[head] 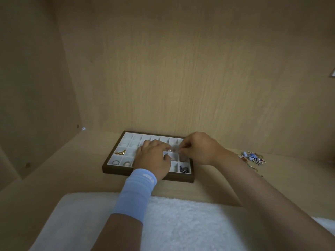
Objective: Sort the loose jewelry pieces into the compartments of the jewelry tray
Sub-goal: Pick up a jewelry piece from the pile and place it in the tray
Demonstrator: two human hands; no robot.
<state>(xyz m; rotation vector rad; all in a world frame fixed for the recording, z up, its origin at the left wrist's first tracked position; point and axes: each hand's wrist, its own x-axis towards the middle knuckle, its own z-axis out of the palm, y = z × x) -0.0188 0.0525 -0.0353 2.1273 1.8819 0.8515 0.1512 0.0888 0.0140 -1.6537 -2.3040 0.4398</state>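
Our left hand (154,158) and right hand (199,149) pinch one small blurred piece (174,150) between curled fingers. We see it above the jewelry tray (116,171).

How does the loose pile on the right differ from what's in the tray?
The loose pile lies tangled on the shelf right of the jewelry tray; the tray's pieces sit apart in separate compartments. The pile shows blue beads; the tray shows a gold piece, two rings and dark pieces. Both are jewelry.

Bare shelf (72,178) left of the jewelry tray (112,169); loose jewelry pile (252,158) at right, back wall (181,87) just behind.
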